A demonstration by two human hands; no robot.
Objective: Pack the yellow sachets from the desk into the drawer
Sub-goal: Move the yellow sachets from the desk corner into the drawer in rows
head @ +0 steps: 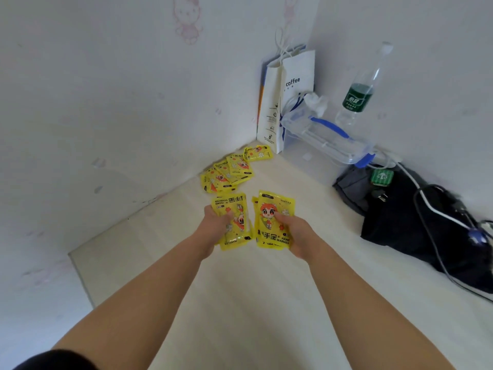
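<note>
As left hand (pixel 216 223) and right hand (pixel 296 234) grip sachets (pixel 270 209), long axes run forward.

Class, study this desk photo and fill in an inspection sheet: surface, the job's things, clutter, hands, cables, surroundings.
Surface: pale wooden desk, in a corner.
Job's things: loose yellow sachets piled by the wall; more in each hand; drawer not seen.
Clutter: coffee bag, water bottle, clear box, black bag.
Hands: left hand and right hand each grip sachets.
Cables: white cable and black cable lie across the black bag.
Surroundings: rabbit-print wallpaper.
</note>
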